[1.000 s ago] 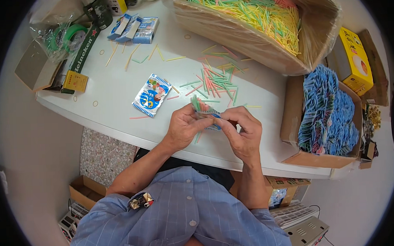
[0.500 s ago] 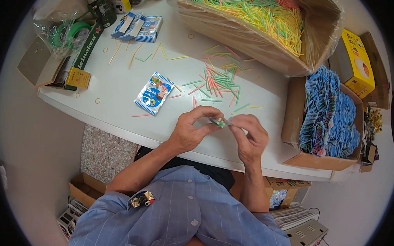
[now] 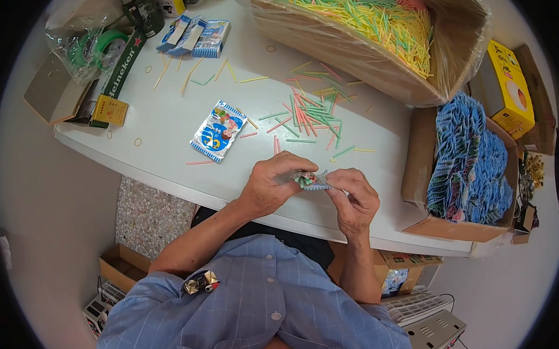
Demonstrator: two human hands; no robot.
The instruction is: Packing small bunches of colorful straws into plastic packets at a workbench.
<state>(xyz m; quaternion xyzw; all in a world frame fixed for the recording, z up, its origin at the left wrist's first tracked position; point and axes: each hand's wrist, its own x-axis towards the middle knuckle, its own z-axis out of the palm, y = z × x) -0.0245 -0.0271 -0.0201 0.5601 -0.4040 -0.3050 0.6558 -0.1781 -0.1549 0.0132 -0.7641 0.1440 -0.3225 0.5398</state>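
Between my two hands is a small foil packet (image 3: 320,185), its mouth spread and turned up toward me. Green and pink stick ends (image 3: 305,180) show inside it. My left hand (image 3: 266,185) grips the packet's left side between thumb and fingers. At the right edge, my right hand (image 3: 356,199) pinches the wrapper. Just beyond my hands lies a loose pile of thin pink and green sticks (image 3: 317,115) on the white table. A sealed blue-and-white packet (image 3: 219,131) lies flat to the left of the pile.
A large plastic-lined carton (image 3: 342,43) of coloured sticks stands at the back right. Right of my hands, a cardboard box (image 3: 441,225) holds many blue wrappers (image 3: 467,159). Blue-and-white small boxes (image 3: 211,39), a green carton (image 3: 123,69) and tape rolls (image 3: 93,48) sit at the back left.
The packet's mouth has spread wider between my hands, and more of the stick ends inside show. My hands have stayed in nearly the same place.
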